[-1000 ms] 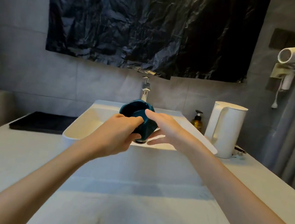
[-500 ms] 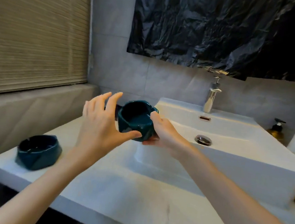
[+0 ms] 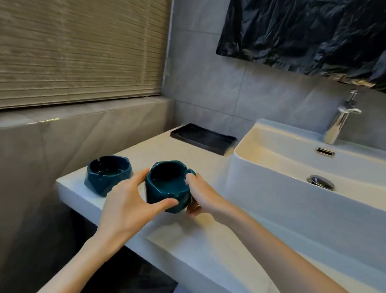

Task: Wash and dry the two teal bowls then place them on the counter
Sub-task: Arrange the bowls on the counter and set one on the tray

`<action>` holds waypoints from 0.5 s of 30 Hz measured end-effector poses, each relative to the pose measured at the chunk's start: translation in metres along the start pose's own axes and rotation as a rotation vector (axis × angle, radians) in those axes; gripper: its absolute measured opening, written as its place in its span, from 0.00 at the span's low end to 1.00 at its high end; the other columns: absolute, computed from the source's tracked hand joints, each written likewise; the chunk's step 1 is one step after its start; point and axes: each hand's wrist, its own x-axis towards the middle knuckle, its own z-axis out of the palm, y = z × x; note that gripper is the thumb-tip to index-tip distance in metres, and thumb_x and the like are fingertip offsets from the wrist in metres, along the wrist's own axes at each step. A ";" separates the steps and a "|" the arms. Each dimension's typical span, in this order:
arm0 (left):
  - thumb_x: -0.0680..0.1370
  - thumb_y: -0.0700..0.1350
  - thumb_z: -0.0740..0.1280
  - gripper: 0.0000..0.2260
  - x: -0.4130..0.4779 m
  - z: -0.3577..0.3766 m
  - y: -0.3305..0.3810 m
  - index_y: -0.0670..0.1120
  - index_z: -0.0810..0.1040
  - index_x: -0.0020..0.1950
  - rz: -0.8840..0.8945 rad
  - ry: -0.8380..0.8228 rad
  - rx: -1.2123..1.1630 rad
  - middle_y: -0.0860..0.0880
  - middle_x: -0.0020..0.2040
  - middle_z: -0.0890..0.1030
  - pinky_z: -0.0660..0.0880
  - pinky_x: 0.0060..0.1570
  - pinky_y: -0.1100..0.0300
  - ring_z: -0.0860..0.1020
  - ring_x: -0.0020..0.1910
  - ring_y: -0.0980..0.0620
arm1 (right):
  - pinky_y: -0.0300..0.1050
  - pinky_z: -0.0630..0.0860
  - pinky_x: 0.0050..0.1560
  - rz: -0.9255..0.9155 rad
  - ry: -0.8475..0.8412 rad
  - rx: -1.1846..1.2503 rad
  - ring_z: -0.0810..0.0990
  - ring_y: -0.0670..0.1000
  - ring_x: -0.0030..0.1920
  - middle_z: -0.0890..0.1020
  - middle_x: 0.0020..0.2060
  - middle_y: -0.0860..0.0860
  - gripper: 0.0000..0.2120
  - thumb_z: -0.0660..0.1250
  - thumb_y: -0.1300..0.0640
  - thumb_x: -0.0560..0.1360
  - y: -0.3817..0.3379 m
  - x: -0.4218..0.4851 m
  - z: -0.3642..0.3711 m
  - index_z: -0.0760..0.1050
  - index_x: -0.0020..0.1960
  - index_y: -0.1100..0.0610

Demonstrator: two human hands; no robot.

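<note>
Head view shows the left hand (image 3: 127, 201) and right hand (image 3: 201, 197) curled round one teal bowl (image 3: 167, 187), close to the surface (image 3: 197, 251). The other bowl (image 3: 107, 175) sits just left of it.

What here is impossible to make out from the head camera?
1. Base of the held bowl, head view: covered by the left hand and right hand, so contact with the counter is unclear.
2. Right part of the sink, head view: cut off by the frame edge.
3. Slats of the window blind, head view: blurred.
</note>
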 end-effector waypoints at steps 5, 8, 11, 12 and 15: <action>0.63 0.57 0.78 0.35 -0.004 -0.001 -0.014 0.50 0.74 0.67 -0.055 -0.036 -0.010 0.54 0.59 0.80 0.69 0.55 0.62 0.76 0.58 0.55 | 0.42 0.66 0.30 0.010 -0.046 -0.173 0.70 0.51 0.32 0.73 0.36 0.52 0.14 0.48 0.45 0.75 0.003 0.009 0.009 0.64 0.54 0.52; 0.64 0.56 0.77 0.34 -0.005 -0.002 -0.019 0.50 0.73 0.68 -0.078 -0.052 -0.018 0.58 0.55 0.79 0.67 0.53 0.64 0.75 0.58 0.57 | 0.42 0.67 0.32 0.024 -0.060 -0.236 0.71 0.51 0.33 0.74 0.38 0.51 0.15 0.48 0.43 0.76 0.003 0.015 0.013 0.65 0.55 0.50; 0.65 0.56 0.77 0.33 -0.006 -0.002 -0.024 0.51 0.73 0.67 -0.091 -0.071 -0.013 0.58 0.54 0.79 0.68 0.53 0.64 0.75 0.56 0.58 | 0.42 0.67 0.32 0.042 -0.092 -0.314 0.70 0.52 0.33 0.74 0.35 0.52 0.14 0.48 0.42 0.75 0.004 0.021 0.016 0.64 0.55 0.48; 0.65 0.57 0.77 0.33 -0.006 -0.002 -0.026 0.51 0.74 0.67 -0.097 -0.074 -0.014 0.56 0.55 0.80 0.68 0.53 0.64 0.74 0.55 0.59 | 0.42 0.66 0.31 0.045 -0.102 -0.329 0.70 0.52 0.32 0.73 0.34 0.52 0.14 0.48 0.42 0.75 0.004 0.022 0.017 0.64 0.55 0.48; 0.64 0.59 0.76 0.35 -0.005 0.000 -0.032 0.51 0.73 0.68 -0.101 -0.075 -0.004 0.54 0.58 0.80 0.69 0.56 0.62 0.76 0.58 0.55 | 0.41 0.64 0.30 0.044 -0.129 -0.342 0.68 0.52 0.30 0.72 0.32 0.52 0.14 0.47 0.43 0.75 0.004 0.027 0.016 0.64 0.55 0.48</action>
